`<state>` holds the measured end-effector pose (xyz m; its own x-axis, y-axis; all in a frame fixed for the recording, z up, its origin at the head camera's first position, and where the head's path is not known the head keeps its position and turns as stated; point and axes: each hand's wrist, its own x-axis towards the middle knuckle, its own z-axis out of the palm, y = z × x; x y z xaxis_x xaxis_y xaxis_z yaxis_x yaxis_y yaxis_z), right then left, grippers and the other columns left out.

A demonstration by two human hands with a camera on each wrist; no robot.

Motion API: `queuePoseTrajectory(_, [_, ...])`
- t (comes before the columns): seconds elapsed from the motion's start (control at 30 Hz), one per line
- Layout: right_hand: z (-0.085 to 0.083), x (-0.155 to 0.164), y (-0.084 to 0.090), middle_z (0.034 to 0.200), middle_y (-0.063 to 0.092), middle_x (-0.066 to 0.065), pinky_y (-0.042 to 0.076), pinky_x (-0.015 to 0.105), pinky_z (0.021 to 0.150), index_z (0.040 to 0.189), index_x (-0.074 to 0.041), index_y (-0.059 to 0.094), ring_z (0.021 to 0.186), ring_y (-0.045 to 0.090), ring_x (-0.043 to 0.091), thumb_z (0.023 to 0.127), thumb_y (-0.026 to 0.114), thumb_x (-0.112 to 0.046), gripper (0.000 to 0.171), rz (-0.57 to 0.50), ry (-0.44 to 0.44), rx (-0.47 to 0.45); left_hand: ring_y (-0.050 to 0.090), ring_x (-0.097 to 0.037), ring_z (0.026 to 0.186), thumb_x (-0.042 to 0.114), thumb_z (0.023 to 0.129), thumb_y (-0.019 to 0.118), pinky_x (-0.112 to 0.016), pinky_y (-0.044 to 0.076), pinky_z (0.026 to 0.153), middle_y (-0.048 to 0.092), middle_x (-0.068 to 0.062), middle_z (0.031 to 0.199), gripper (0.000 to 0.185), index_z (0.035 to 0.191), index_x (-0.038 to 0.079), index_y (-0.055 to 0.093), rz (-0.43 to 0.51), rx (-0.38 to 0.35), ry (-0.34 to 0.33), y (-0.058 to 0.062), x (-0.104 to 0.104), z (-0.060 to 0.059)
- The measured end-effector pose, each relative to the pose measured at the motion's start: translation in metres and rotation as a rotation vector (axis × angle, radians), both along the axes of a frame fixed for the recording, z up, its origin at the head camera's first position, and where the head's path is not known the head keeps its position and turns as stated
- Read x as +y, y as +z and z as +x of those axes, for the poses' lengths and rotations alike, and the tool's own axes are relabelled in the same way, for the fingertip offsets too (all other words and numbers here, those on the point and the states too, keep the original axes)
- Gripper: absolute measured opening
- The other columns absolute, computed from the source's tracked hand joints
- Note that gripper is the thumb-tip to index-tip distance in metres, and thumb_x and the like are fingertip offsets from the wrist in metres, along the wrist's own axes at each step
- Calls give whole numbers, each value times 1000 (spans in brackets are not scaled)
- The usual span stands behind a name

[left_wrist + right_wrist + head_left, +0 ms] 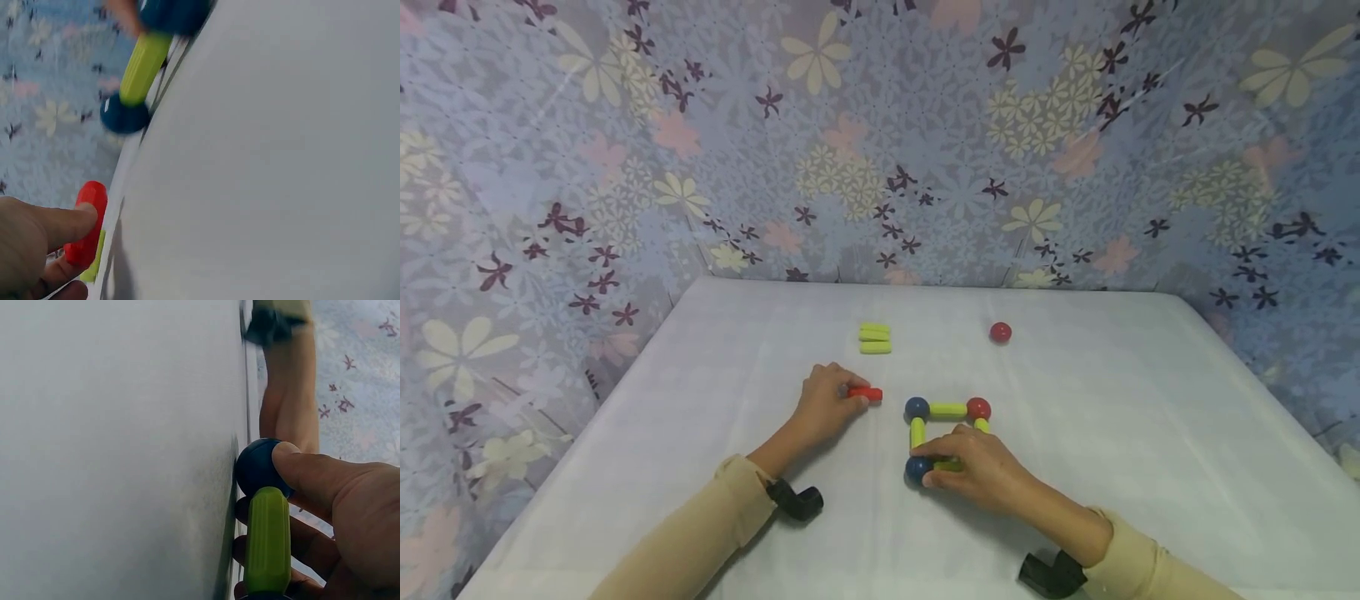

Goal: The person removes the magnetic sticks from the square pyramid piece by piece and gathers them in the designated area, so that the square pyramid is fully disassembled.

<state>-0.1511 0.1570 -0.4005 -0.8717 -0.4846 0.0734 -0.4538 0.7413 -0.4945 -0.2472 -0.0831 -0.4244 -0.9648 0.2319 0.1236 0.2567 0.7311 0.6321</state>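
My left hand (825, 406) pinches a short red stick (871, 393) between thumb and fingers, left of a square frame of balls and yellow-green sticks. The frame has a blue ball (917, 407) and a red ball (978, 409) at its far corners, joined by a yellow-green stick (948, 411). At the near left corner, my right hand (988, 468) grips another blue ball (917, 471), thumb on one side and fingers on the other. In the right wrist view a yellow-green stick (267, 540) runs from that ball (256, 465). My right hand hides the near right corner in the head view.
Three loose yellow-green sticks (875, 339) lie side by side farther back on the white-covered table (760, 333). A loose red ball (1001, 332) sits at the back right. Flowered cloth (880, 150) hangs behind the table.
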Motion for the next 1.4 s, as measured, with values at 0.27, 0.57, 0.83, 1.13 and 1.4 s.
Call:
queuePoseTrajectory(0.27, [1, -1, 0, 105, 71, -11, 37, 17, 63, 109, -28, 71, 81, 48, 2, 79, 73, -33, 31, -9, -7, -22, 43, -19, 97, 22, 83, 68, -36, 37, 83, 58, -1, 100, 26, 109, 23, 69, -155, 56, 89, -2, 26, -49])
queuePoseTrajectory(0.57, [1, 0, -1, 106, 71, -12, 37, 18, 64, 110, -30, 70, 84, 50, 2, 79, 73, -33, 31, 7, -10, -10, 42, -23, 98, 18, 84, 68, -37, 34, 84, 54, -5, 103, 25, 108, 20, 70, -169, 103, 148, -3, 38, -60])
queuePoseTrajectory(0.83, [1, 0, 0, 105, 71, -12, 36, 18, 65, 110, -28, 70, 81, 47, 2, 78, 74, -33, 32, 15, -10, -2, 42, -25, 103, 20, 81, 70, -39, 35, 89, 53, -8, 107, 32, 113, 19, 66, -157, 82, 161, 1, 36, -58])
queuePoseTrajectory(1.13, [7, 12, 6, 96, 70, -15, 40, 29, 79, 112, -25, 68, 93, 49, 6, 75, 77, -30, 39, 9, -106, 97, 42, -24, 104, 21, 80, 70, -39, 34, 87, 55, -7, 107, 33, 113, 20, 67, -128, 93, 163, -1, 24, -58])
queuePoseTrajectory(1.4, [15, 33, 3, 88, 64, -19, 29, 22, 66, 102, -29, 72, 80, 35, 7, 71, 80, -31, 31, 35, -203, 95, 44, -26, 105, 21, 81, 69, -41, 35, 88, 57, -8, 109, 32, 113, 19, 67, -148, 98, 158, -2, 23, -58])
